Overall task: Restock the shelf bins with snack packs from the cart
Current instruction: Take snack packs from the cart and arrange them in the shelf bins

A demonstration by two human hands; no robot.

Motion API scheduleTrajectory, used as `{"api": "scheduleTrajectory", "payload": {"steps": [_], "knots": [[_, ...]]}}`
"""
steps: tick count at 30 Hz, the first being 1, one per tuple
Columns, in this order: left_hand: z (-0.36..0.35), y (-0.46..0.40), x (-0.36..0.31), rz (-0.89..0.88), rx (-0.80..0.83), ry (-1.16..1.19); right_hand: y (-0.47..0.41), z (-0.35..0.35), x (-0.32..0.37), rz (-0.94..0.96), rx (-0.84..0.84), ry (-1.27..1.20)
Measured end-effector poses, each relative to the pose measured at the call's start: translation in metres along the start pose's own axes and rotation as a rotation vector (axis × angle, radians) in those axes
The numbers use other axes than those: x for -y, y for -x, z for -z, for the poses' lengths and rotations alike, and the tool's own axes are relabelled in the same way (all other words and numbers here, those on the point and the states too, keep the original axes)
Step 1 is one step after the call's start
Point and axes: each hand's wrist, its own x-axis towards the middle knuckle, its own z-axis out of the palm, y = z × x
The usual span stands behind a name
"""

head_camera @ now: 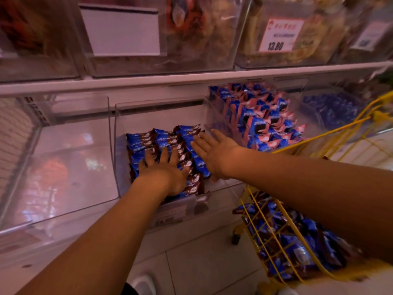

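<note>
Pressing flat with fingers spread, both hands point(164, 173) point(214, 150) cover snack packs point(148, 143) inside the clear bin point(119, 124).

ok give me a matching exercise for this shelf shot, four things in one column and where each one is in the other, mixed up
Things:
1. left hand
2. blue and pink snack packs
3. yellow wire cart
4. price tag reading 13.00

Places:
A. on a clear bin on the upper shelf
B. filling the clear bin to the right of the middle bin
C. pressed flat on the blue and brown snack packs in the middle bin
D. on the floor at lower right, holding more packs

Pairs: 1-C, 2-B, 3-D, 4-A
</note>
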Motion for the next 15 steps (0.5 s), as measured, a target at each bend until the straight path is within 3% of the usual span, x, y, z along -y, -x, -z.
{"api": "scheduleTrajectory", "payload": {"steps": [2, 4, 5, 7, 8, 10, 12, 15], "knots": [[0.009, 0.012, -0.010, -0.006, -0.180, -0.039, 0.029, 0.006, -0.007, 0.017, -0.207, -0.084], [0.022, 0.029, -0.025, -0.118, -0.565, 0.048, 0.073, 0.006, -0.019, 0.006, -0.535, -0.263], [0.027, 0.037, -0.037, -0.206, -0.750, 0.150, 0.097, -0.001, -0.030, -0.034, -0.712, -0.368], [0.031, 0.058, -0.067, -0.408, -0.929, 0.313, 0.144, -0.036, -0.055, -0.238, -0.941, -0.604], [0.029, 0.068, -0.084, -0.505, -0.935, 0.343, 0.164, -0.058, -0.066, -0.369, -0.906, -0.710], [0.018, 0.084, -0.124, -0.699, -0.852, 0.340, 0.185, -0.106, -0.081, -0.473, -0.481, -0.843], [0.006, 0.093, -0.160, -0.841, -0.729, 0.257, 0.186, -0.138, -0.084, -0.385, 0.020, -0.917], [-0.012, 0.087, -0.196, -0.920, -0.534, 0.070, 0.175, -0.159, -0.077, -0.272, 0.312, -1.002]]}}
